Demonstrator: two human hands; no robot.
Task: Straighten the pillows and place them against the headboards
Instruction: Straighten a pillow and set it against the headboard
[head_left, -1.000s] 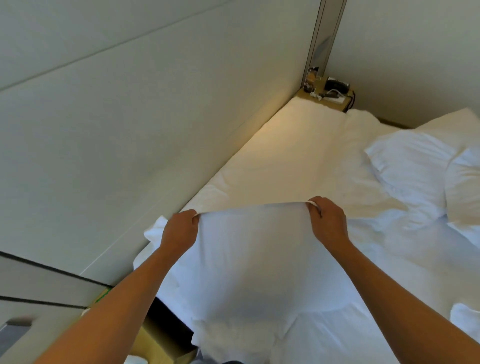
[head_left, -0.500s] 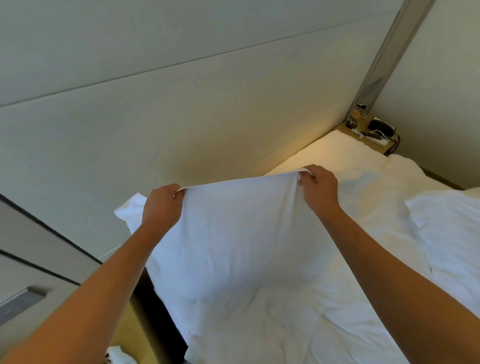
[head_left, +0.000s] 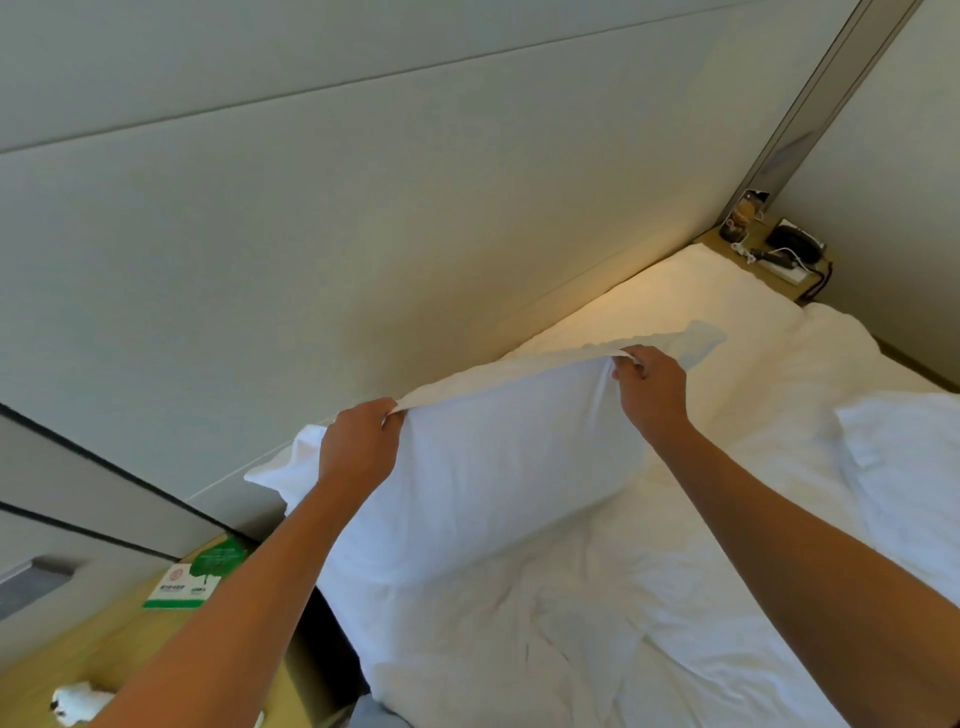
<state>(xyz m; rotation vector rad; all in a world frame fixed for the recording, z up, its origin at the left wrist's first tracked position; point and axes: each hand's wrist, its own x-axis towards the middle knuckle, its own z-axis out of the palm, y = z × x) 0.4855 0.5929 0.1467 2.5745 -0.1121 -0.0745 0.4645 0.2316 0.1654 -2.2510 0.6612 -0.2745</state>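
Soft warm glow, wide-angle edge distortion

The bed (head_left: 597, 623) has a rumpled white sheet. One pillow (head_left: 493, 467) rests on it by the headboard (head_left: 363, 234); another pillow (head_left: 904, 467) lies at the right.

Pillow (head_left: 498, 467) between the hands: plain white, no pattern. Bed sheet (head_left: 597, 623) below them: white, yellow-tinted near the headboard (head_left: 363, 234), which is pale grey-green. Table (head_left: 78, 654) beside the left hand (head_left: 358, 447): light wood; card (head_left: 202, 577) on it green and white.
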